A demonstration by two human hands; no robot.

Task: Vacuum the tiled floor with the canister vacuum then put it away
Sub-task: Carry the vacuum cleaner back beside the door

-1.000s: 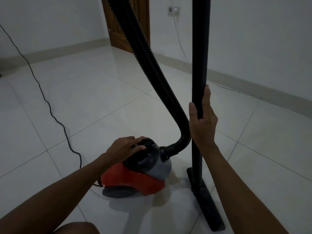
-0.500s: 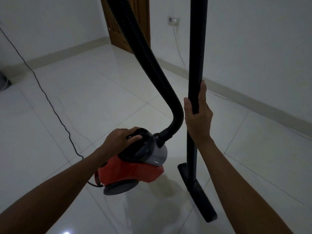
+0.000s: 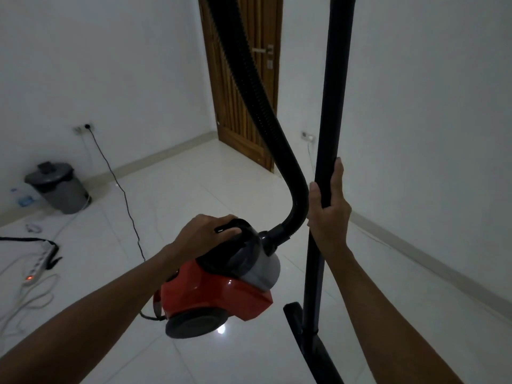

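A red and grey canister vacuum (image 3: 219,295) hangs tilted above the white tiled floor (image 3: 194,184), its black wheel facing me. My left hand (image 3: 205,234) grips the black carry handle on its top. A black ribbed hose (image 3: 249,87) curves up from its front. My right hand (image 3: 328,206) is closed around the upright black wand (image 3: 333,87). The wand's floor head (image 3: 307,342) is at the lower right, close to the tiles. The vacuum's black power cord (image 3: 122,189) runs to a wall socket (image 3: 84,128).
A grey lidded bin (image 3: 56,187) stands by the left wall. A white power strip (image 3: 37,266) with a lit switch and loose white cables lie at the far left. A wooden door (image 3: 243,79) is ahead in the corner. Another socket (image 3: 307,136) sits low on the right wall.
My left hand has lifted the canister off the floor and it now tilts. The view has risen and swung left, bringing the bin, power strip and door handle into sight.
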